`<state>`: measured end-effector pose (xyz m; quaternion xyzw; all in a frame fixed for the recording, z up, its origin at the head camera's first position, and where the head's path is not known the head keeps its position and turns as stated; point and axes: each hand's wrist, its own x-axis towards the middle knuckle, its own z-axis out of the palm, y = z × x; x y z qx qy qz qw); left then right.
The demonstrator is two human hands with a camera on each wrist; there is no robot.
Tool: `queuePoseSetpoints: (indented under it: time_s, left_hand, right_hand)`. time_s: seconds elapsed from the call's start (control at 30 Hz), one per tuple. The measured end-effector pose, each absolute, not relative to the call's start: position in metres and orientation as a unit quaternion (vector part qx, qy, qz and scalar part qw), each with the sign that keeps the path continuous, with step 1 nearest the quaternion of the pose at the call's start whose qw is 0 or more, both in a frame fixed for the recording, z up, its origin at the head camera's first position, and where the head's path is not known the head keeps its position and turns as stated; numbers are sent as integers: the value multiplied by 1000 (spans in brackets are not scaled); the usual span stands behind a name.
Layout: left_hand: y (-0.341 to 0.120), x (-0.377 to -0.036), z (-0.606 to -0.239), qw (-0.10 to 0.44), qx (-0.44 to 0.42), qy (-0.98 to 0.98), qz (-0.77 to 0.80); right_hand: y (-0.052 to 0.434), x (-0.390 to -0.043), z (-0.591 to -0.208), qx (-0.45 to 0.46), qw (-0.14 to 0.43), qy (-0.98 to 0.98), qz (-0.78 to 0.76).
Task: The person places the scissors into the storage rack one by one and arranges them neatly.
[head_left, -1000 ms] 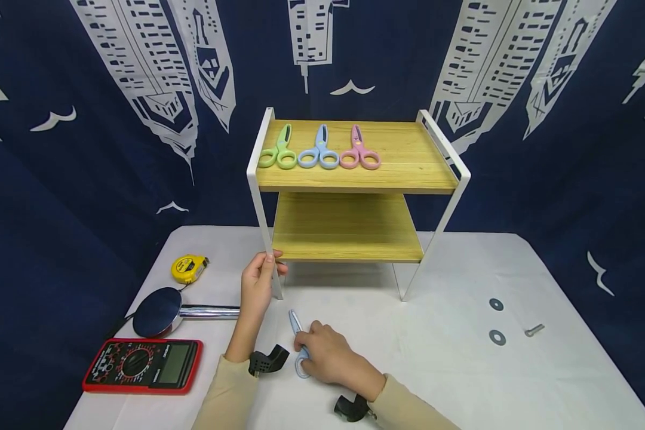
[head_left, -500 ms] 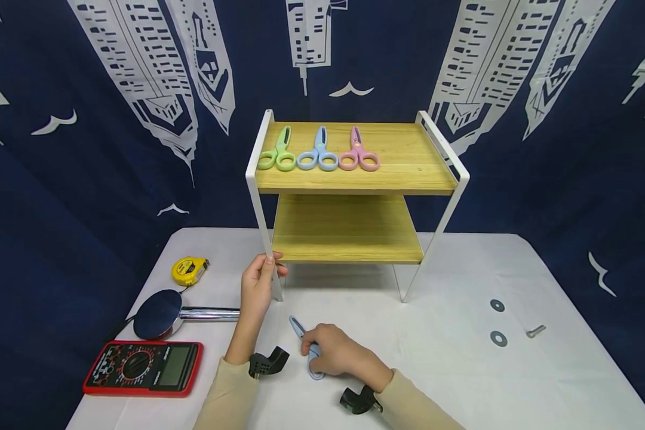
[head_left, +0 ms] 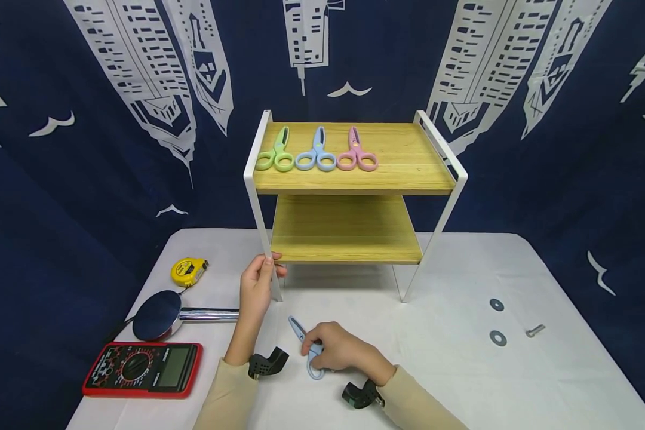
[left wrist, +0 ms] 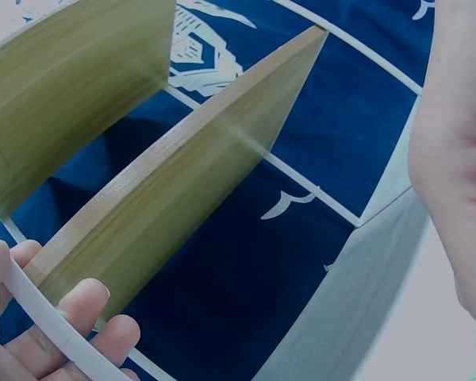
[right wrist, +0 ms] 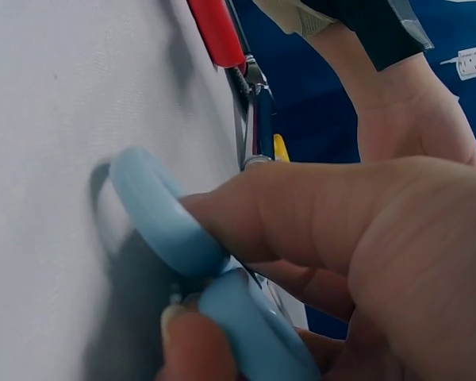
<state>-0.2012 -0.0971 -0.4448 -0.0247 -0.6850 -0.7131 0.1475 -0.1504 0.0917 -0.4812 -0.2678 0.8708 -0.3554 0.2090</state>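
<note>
Blue scissors (head_left: 307,348): lie on the white tablecloth (head_left: 451,370) in front of the shelf rack, blades pointing away and to the left, handle loops toward the person.
Right hand (head_left: 340,349): rests on the cloth over the scissors' handles; the right wrist view shows thumb and fingers (right wrist: 301,218) curled and pinching the pale blue loops (right wrist: 155,214).
Left hand (head_left: 257,286): grips the rack's front-left white leg (head_left: 269,263) just below the lower board, fingers (left wrist: 79,305) wrapped round the thin metal bar.
Shelf rack (head_left: 441,224): white metal frame with two wooden boards, standing at the back of the table just beyond both hands.
Top board: three pairs of scissors side by side at its left half, green (head_left: 276,154), blue (head_left: 316,153), pink (head_left: 357,153), handles toward the person.
Left of the hands: a chrome shower head (head_left: 161,313) with its handle pointing at the left hand, a yellow tape measure (head_left: 189,270) behind it, a red multimeter (head_left: 144,368) in front of it.
Right side of the cloth: two washers (head_left: 497,305) and a small bolt (head_left: 534,330), well apart from the hands.
Backdrop: dark blue curtain (head_left: 86,179) with white skyscraper print.
</note>
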Motion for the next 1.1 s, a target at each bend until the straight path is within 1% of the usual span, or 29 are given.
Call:
queuePoseSetpoints:
  time_s: [0.17,0.33,0.43,0.53,0.63,0.8,0.87,0.97,1.03,1.1]
  left_hand:
    - [-96,-201,-447,145,-26,-685,-713]
    - [-95,-200,-448,143,-16,-687,-712]
    - [-95,-200,-448,144,-13,-687,-712]
    - [-95,-200,-447,142,-16,-688,-712]
    - [-96,-201,-446,144,-16,-688,-711]
    - [-97,-203,-445,152,-19,-689,-708]
    - [-97,-204,-445,153,-19,-691,-706]
    - [-97,-204,-445,151,-17,-690,-708]
    - [-97,-203,-446,150,-17,-689,-709]
    - [-97,-202,-446,151,-19,-687,-711]
  right_hand:
    - [96,-150,-481,-262,216,867,-365]
    - [113,-151,-471,-247,249,848,-397]
    - [128,-154,-450,-250,258,837,-413]
    - [148,-158,-417,-263,242,834,-421]
    - [168,-158,-375,-292,213,833,-419]
    - [192,-153,-299,-329,141,845,-398]
    - [199,-150,-271,-351,90,849,-384]
    - [204,-149,-235,-379,-2,850,-365]
    - [204,-152,-214,-370,-61,860,-346]
    - [203,-159,-194,-324,-95,881,-332]
